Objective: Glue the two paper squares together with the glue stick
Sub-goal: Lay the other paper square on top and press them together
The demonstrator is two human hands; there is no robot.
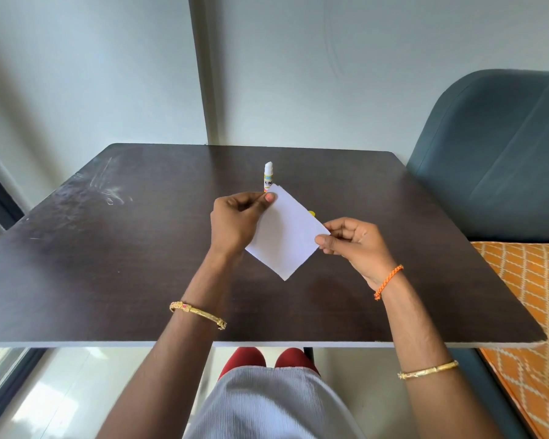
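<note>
Standing upright on the dark table (108,264), the uncapped glue stick (268,177) points its white tip up, just behind the left hand (236,221). That hand pinches the white paper (286,239) at its top corner; the right hand (352,245) pinches the right corner (diamond-wise, above the table).

Matt white paper square (285,236) above a scuffed dark wood-grain table (108,248)
</note>
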